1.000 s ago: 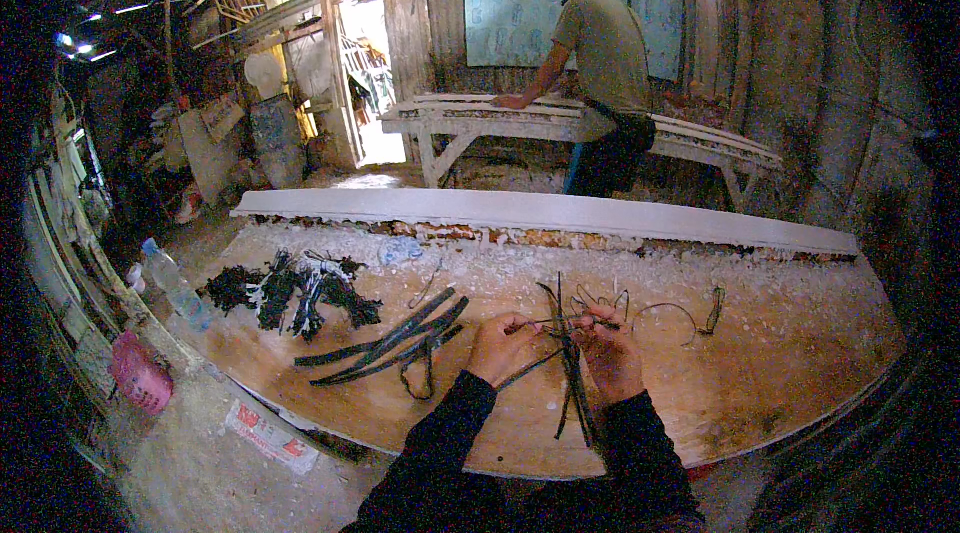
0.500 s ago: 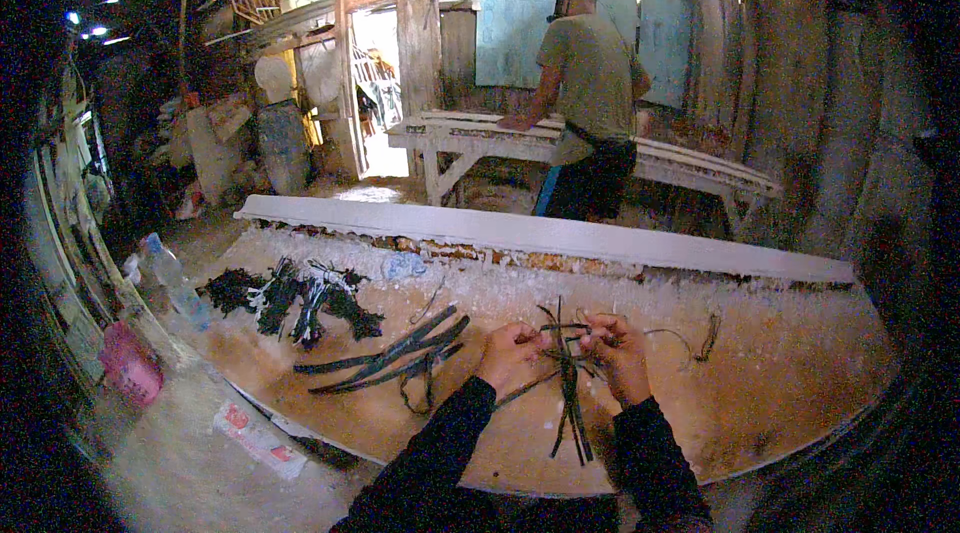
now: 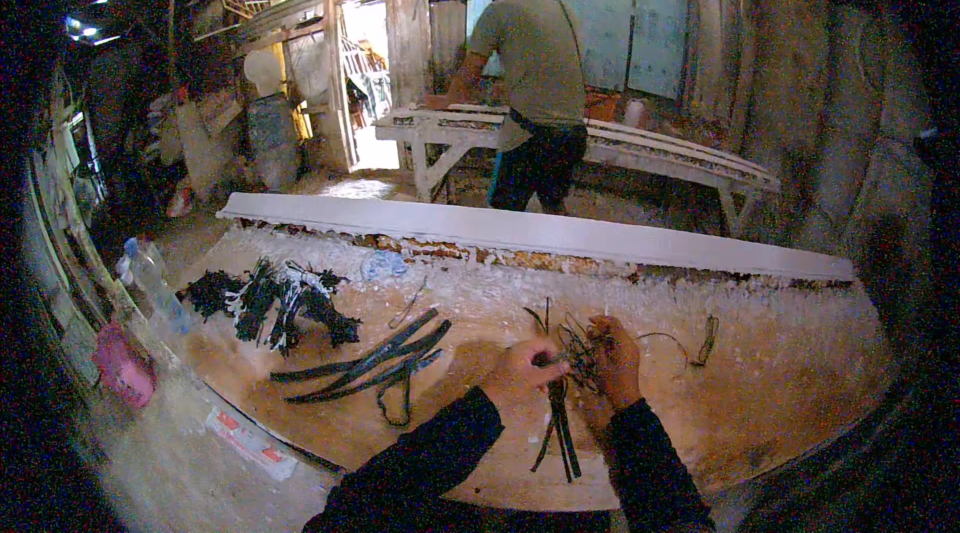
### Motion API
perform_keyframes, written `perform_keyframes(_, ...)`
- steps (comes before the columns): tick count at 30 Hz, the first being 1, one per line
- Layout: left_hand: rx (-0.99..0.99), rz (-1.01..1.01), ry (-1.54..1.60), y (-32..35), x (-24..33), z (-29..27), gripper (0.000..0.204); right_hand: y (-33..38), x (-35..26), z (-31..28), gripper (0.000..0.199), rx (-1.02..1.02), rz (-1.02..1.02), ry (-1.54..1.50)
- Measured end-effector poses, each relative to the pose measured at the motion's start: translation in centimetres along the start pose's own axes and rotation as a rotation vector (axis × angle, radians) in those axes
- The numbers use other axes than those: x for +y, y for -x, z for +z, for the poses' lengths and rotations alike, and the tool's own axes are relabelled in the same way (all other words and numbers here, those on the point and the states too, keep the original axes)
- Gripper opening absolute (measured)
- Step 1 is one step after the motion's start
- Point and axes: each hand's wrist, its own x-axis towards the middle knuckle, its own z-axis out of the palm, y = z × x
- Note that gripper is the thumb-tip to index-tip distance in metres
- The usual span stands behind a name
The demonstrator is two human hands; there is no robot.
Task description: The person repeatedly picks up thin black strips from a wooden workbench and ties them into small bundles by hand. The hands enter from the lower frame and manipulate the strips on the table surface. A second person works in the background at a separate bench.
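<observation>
Near the middle of the table, my left hand [image 3: 520, 373] is closed around a small bunch of dark strips [image 3: 563, 423]. Their lower ends hang toward me and their short upper ends poke out above my fingers. Close beside it, my right hand [image 3: 618, 365] has its fingers bent round a loose tangle of thin dark cord [image 3: 579, 351]. The tangle reaches across to the bunch; whether it is wrapped round the strips I cannot tell. Left of my hands lie several longer dark strips [image 3: 365, 365], with a loop of thin cord [image 3: 394, 405] at their near end.
Dark-and-white fibre bundles [image 3: 290, 305] lie at the table's left, near a clear plastic bottle [image 3: 152, 278] and a pink bag [image 3: 124, 365]. A long white moulding [image 3: 530, 236] spans the table's far side. Beyond it, a person [image 3: 540, 63] leans over a white bench [image 3: 455, 138].
My hands have shifted from both pinching at the crossed strips: the left now grips the bunch, the right holds the cord tangle. The person behind has moved left along the bench.
</observation>
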Motion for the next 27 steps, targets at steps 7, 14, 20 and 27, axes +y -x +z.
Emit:
perform_keyframes(7,0.316,-0.109,0.375,-2.4,-5.6,-1.8,0.013,0.9,-1.8,0.3,0.011,-0.195,0.407,-0.373)
perform_keyframes(14,0.302,-0.164,0.559,-2.4,-6.6,-3.2,0.010,2.1,-5.2,0.3,0.018,-0.722,0.431,-0.802)
perform_keyframes(20,0.217,-0.202,0.531,-1.8,-4.8,-2.9,0.011,2.0,-4.8,-0.2,0.014,-0.609,0.593,-0.863)
perform_keyframes(27,0.025,-0.018,-0.011,-1.1,-3.1,-2.1,0.015,1.4,-4.6,-0.5,0.012,-0.370,0.499,-0.775)
